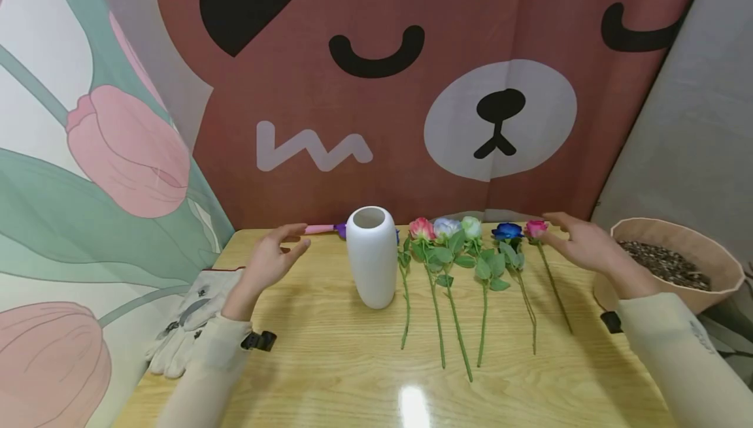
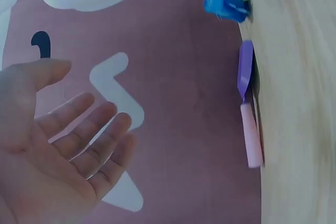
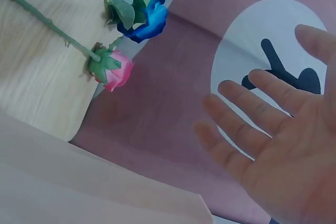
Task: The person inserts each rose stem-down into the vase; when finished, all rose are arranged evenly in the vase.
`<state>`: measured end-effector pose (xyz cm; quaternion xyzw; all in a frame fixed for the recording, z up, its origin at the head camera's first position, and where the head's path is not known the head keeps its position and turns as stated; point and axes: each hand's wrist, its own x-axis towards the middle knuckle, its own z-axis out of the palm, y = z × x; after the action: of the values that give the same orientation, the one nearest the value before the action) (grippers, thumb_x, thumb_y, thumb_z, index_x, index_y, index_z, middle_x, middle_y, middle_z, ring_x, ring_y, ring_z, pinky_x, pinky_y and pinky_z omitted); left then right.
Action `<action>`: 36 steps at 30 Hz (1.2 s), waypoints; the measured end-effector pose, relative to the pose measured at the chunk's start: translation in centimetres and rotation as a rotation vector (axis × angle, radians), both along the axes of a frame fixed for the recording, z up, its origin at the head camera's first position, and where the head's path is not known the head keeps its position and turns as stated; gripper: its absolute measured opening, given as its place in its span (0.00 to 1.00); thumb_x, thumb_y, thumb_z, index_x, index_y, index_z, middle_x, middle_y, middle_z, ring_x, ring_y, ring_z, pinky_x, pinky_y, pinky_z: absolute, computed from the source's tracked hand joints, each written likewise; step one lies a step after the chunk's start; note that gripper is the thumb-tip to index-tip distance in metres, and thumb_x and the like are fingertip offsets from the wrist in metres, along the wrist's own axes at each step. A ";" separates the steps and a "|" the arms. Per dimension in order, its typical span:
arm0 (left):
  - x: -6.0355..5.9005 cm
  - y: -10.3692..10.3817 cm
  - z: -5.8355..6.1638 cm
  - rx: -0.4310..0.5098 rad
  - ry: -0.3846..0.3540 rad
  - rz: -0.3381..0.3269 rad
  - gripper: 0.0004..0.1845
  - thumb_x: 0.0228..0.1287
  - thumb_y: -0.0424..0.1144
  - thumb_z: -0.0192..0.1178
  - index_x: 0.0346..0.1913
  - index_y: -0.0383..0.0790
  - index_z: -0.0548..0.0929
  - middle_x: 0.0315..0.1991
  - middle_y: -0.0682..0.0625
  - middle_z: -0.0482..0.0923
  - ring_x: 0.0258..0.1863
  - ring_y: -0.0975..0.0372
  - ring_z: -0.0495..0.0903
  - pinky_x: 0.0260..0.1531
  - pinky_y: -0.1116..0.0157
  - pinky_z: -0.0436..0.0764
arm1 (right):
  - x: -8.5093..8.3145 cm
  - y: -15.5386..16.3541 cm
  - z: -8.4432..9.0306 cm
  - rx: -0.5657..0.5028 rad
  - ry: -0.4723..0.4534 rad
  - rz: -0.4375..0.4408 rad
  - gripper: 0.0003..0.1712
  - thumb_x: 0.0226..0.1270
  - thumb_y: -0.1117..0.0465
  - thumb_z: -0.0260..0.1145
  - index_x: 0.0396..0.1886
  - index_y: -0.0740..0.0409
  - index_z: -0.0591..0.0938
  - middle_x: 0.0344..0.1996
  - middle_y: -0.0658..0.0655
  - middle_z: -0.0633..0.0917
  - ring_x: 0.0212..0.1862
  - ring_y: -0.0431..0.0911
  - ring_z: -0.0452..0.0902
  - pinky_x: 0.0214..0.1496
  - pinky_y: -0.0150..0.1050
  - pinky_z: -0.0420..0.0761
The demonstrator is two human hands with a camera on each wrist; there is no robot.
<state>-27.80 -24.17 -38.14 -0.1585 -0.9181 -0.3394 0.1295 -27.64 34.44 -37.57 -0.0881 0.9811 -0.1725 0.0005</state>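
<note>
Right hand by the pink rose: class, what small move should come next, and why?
Probably lower the right hand and pinch the pink rose by its stem. That hand is open, holds nothing and is nearest this rose, last in the row. The white vase stands upright and open-topped beside the row, with the left hand open near it.

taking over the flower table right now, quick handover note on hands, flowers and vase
Left hand: open, holds nothing, hovering left of the white vase.
Right hand: open, holds nothing, beside the bloom of the small pink rose, the rightmost flower; whether it touches is unclear.
Flowers: a row lies flat on the wooden table right of the vase, including a pink rose, lavender rose, white rose and blue rose.
Vase stands upright with no stem in it.
Done: nothing placed. Left: every flower, judging by the layout.
Also there: pink-handled tool behind the vase, gloves at the left edge, pot of soil at right.
</note>
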 end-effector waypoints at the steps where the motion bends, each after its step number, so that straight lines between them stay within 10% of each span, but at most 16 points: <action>1: 0.1 0.1 -0.1 0.029 -0.002 0.001 0.23 0.71 0.46 0.62 0.65 0.42 0.77 0.60 0.41 0.80 0.56 0.46 0.81 0.49 0.47 0.85 | 0.0 0.1 -0.1 -0.010 0.003 0.003 0.44 0.77 0.35 0.45 0.75 0.66 0.60 0.67 0.78 0.68 0.62 0.74 0.69 0.57 0.74 0.70; 21: 0.7 3.3 -1.5 0.263 -0.079 -0.056 0.21 0.68 0.51 0.64 0.62 0.56 0.79 0.62 0.51 0.78 0.60 0.48 0.80 0.55 0.46 0.83 | -0.9 1.0 -1.8 -0.078 0.027 -0.066 0.31 0.78 0.45 0.51 0.67 0.65 0.72 0.55 0.74 0.81 0.52 0.70 0.79 0.48 0.65 0.77; 30: 0.6 4.4 -2.3 0.338 -0.100 -0.081 0.25 0.67 0.47 0.65 0.65 0.48 0.77 0.64 0.46 0.78 0.61 0.48 0.80 0.54 0.48 0.83 | -1.0 1.1 -2.5 -0.180 -0.052 -0.071 0.28 0.79 0.51 0.53 0.64 0.70 0.72 0.50 0.74 0.84 0.33 0.45 0.85 0.32 0.41 0.83; 36: 0.6 4.9 -2.7 0.353 -0.108 -0.107 0.28 0.69 0.46 0.64 0.66 0.36 0.74 0.64 0.39 0.76 0.61 0.43 0.79 0.56 0.48 0.83 | -1.0 1.2 -3.4 -0.290 -0.116 -0.086 0.29 0.79 0.54 0.51 0.64 0.75 0.70 0.51 0.77 0.82 0.40 0.53 0.86 0.36 0.44 0.87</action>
<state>-27.20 -19.31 -40.88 -0.1634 -0.8403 -0.5094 0.0875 -28.67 35.65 -41.01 -0.0351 0.9471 -0.3169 0.0373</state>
